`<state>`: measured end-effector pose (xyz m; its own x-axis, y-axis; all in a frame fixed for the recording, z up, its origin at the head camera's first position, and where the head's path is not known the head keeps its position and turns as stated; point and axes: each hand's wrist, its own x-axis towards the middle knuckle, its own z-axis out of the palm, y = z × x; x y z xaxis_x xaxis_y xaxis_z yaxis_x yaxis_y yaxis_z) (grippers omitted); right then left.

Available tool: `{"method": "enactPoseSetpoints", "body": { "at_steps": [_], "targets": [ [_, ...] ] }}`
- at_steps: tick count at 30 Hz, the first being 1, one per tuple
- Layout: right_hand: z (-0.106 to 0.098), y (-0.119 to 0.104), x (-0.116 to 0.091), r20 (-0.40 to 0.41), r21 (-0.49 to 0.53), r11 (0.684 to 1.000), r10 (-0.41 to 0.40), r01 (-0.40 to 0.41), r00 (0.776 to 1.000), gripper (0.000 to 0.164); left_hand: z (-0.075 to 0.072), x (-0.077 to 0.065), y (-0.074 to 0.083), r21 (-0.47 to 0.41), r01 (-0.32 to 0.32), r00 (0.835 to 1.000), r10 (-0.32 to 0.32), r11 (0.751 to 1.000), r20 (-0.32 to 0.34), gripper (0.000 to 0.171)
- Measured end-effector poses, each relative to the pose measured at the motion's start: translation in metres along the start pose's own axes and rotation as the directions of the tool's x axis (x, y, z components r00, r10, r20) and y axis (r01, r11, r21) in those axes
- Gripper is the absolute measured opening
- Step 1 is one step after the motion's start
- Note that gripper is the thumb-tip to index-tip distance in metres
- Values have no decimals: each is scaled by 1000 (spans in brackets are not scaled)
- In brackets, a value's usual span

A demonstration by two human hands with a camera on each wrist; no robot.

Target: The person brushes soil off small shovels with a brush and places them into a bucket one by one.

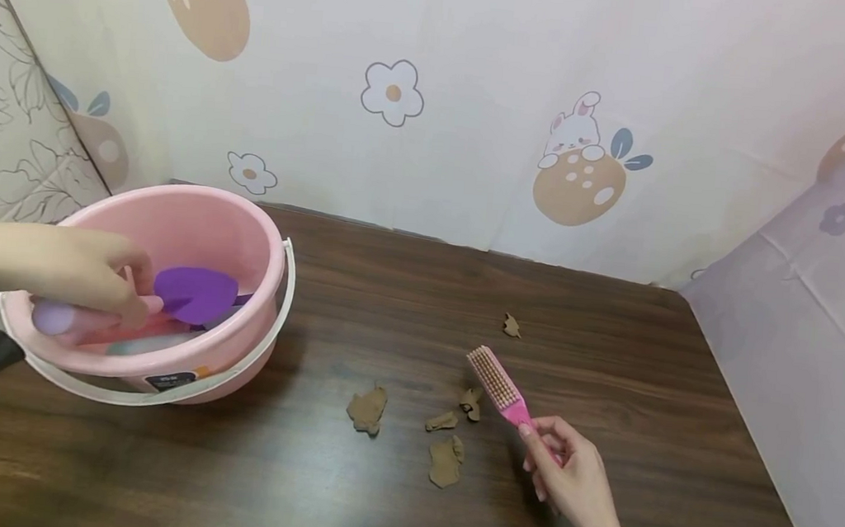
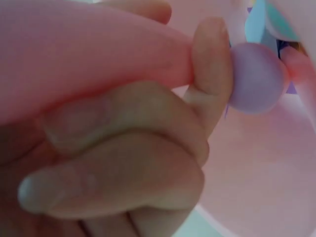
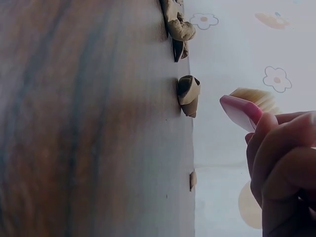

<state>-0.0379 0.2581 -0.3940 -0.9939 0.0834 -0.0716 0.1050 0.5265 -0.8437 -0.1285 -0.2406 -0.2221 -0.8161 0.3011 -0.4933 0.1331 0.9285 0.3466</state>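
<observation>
On the left stands a pink bucket with a white handle. My left hand reaches into it, and its fingers curl round a smooth, tapered pink piece; I cannot tell what tool or toy this is. A lavender ball-shaped end shows just past a fingertip. Beside that hand lies a purple rounded blade inside the bucket. My right hand grips a pink brush by its handle, bristles facing up, over the table. Several brown crumpled scraps, one a flat piece, lie left of the brush.
The dark wooden table carries another brown scrap nearer the bucket and a small one farther back. A patterned cloth wall borders the table's back edge and continues along the right side.
</observation>
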Motion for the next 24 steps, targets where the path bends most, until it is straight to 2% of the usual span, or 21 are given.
{"method": "enactPoseSetpoints", "body": {
  "at_steps": [5, 9, 12, 16, 24],
  "targets": [
    [0, 0, 1, 5, 0, 1000, -8, 8, 1000, 22, -4, 3, 2, 42, 14, 1000, -13, 999, -12, 26],
    [1, 1, 0, 18, -5, 1000, 0, 0, 1000, 23, -7, 7, 6, 78, 15, 1000, -16, 997, 15, 22],
    [1, 1, -1, 20, -3, 1000, 8, -8, 1000, 23, -11, 10, 12, 106, 14, 998, -20, 994, 60, 21],
    [0, 2, -2, 21, 1, 1000, 2, -3, 1000, 22, -15, 14, 18, 136, 27, 995, -40, 990, 88, 28],
    [-1, 3, -4, 17, -7, 1000, -14, 14, 1000, 21, -7, 20, 24, 191, 25, 998, -14, 981, -58, 39]
  ]
}}
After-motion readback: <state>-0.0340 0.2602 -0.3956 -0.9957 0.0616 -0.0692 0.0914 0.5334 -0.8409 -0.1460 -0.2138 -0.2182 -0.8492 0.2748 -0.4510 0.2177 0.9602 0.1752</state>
